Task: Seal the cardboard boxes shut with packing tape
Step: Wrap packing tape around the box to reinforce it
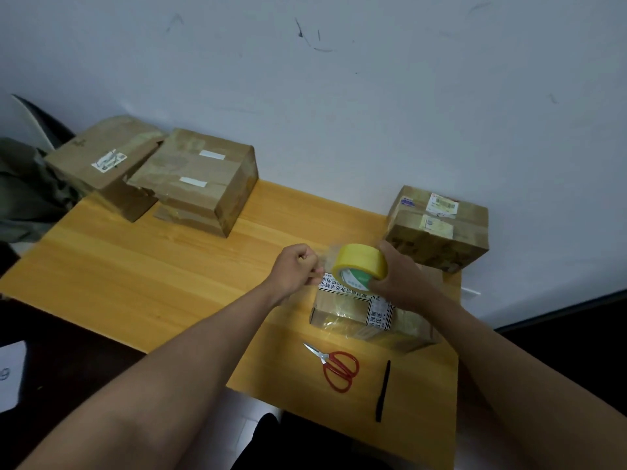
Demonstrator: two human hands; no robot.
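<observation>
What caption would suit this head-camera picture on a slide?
Right hand grips a yellow tape roll over a small box while the left hand pinches the tape's free end.

- I see a wide bare part of the table (142, 266) on the left, where a hand can pass.
- Two boxes (190, 178) block the far left corner; another box (441, 228) blocks the far right.
- Scissors (336, 368) and a pen (383, 391) lie near the front edge.

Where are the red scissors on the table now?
In the head view, the red scissors lie on the wooden table near its front edge, just in front of the small taped box and left of the black pen.
</observation>
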